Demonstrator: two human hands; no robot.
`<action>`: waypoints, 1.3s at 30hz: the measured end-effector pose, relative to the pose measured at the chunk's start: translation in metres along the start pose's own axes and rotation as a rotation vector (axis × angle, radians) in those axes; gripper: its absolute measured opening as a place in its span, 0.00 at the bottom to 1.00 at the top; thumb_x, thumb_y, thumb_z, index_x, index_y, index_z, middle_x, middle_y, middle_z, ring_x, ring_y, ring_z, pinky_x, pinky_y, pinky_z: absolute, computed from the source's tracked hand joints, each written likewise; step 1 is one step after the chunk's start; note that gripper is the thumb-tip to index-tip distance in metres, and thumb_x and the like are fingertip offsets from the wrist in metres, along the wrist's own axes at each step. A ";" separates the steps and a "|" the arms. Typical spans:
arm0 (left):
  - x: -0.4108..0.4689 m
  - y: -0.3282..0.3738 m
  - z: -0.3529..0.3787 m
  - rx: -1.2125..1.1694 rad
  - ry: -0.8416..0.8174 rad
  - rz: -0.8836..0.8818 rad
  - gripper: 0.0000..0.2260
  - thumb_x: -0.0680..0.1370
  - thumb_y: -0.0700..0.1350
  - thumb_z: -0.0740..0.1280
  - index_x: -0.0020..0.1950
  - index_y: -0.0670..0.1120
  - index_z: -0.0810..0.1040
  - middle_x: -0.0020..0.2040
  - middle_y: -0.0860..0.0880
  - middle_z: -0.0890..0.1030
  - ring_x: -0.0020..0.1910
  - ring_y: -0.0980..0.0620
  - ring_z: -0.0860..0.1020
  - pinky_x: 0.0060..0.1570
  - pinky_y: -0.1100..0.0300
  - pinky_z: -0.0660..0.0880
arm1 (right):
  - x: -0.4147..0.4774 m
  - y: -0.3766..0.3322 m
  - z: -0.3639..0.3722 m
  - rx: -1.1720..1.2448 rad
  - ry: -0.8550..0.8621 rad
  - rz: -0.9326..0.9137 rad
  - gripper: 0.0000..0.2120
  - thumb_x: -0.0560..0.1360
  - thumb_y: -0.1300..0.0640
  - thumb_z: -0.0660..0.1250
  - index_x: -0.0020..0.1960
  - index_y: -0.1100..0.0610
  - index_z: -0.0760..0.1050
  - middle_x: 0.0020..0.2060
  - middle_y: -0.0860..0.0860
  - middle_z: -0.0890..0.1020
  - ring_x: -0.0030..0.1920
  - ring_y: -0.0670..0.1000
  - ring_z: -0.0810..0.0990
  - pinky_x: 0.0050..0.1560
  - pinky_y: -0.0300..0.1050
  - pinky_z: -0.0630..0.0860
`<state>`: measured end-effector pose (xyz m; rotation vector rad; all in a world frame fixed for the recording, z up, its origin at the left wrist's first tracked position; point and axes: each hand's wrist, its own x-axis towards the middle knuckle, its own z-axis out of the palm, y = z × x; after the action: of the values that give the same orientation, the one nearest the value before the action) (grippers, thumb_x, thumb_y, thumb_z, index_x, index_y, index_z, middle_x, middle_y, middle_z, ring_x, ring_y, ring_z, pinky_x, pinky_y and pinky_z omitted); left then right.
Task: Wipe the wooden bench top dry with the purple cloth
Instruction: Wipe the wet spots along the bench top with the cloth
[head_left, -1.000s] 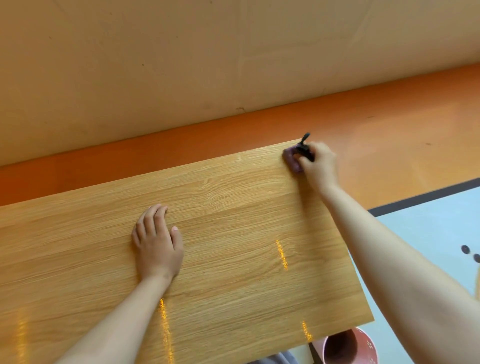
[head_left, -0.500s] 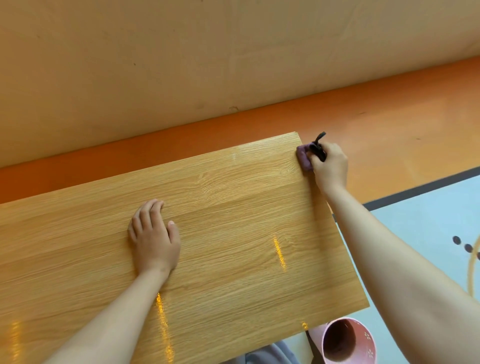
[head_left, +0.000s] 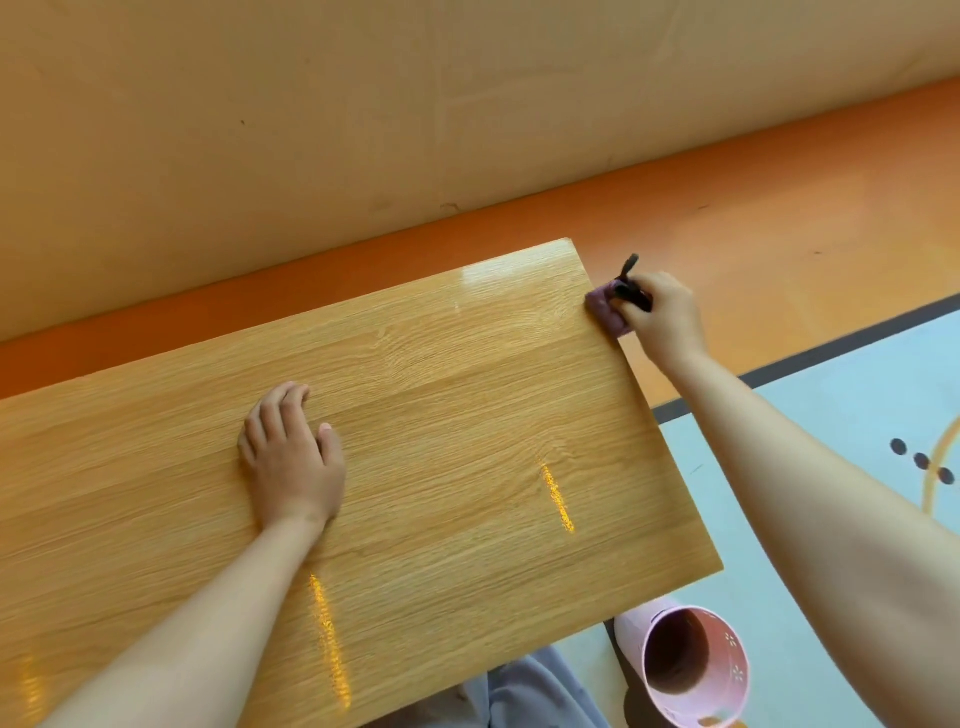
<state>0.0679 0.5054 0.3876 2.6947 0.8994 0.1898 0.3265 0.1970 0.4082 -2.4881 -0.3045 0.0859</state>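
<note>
"Purple cloth, small and bunched (head_left: 605, 312): where is it?"

"At the right-hand edge of the long light-oak wooden surface (head_left: 467, 415), just short of its far right corner. It touches that edge, and part of it sits out past the edge, over the floor."

"What are the hands doing?"

"The right hand (head_left: 665, 317) is reached out beyond the edge with its fingers curled round the cloth, gripping it. A thin black strap-like thing (head_left: 629, 280) sticks up from the same grip; I cannot tell what it is."

"And the other?"

"The left hand (head_left: 293, 457) lies palm down near the middle of the surface, fingers together, fairly straight and holding nothing. It is well apart from the cloth."

"How does the wood look?"

"Glossy. There is a pale sheen near the far right corner, and narrow bright streaks of reflected light lie nearer the person."

"What else is around?"

"A round pink plastic bucket with small flower cut-outs (head_left: 685, 670) stands on the floor below the near right corner. Beyond the surface are a glossy orange floor (head_left: 779, 208) and a plain beige wall (head_left: 415, 104). To the right lies a pale blue mat with a dark border (head_left: 831, 405)."
</note>
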 end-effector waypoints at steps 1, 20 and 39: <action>0.000 0.000 0.000 0.000 0.001 0.000 0.21 0.74 0.47 0.56 0.66 0.43 0.68 0.67 0.44 0.69 0.68 0.42 0.63 0.68 0.44 0.59 | 0.004 0.000 0.001 0.007 -0.010 0.008 0.07 0.73 0.58 0.67 0.49 0.58 0.79 0.44 0.57 0.80 0.47 0.55 0.76 0.43 0.45 0.68; -0.001 -0.001 0.002 0.012 0.016 0.002 0.19 0.76 0.43 0.61 0.67 0.43 0.67 0.68 0.44 0.68 0.67 0.43 0.63 0.68 0.45 0.59 | -0.145 0.029 -0.053 0.061 -0.364 -0.055 0.07 0.69 0.65 0.73 0.47 0.59 0.80 0.40 0.48 0.78 0.45 0.53 0.76 0.46 0.42 0.69; -0.134 0.070 0.001 -0.159 -0.216 0.277 0.23 0.76 0.47 0.56 0.70 0.43 0.65 0.70 0.47 0.68 0.70 0.47 0.64 0.71 0.50 0.57 | -0.138 -0.004 -0.012 0.079 -0.423 -0.249 0.05 0.69 0.59 0.72 0.42 0.60 0.78 0.38 0.50 0.75 0.43 0.51 0.72 0.42 0.46 0.67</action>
<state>0.0012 0.3713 0.4048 2.6167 0.4287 0.0252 0.1928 0.1606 0.4191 -2.3162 -0.7677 0.5130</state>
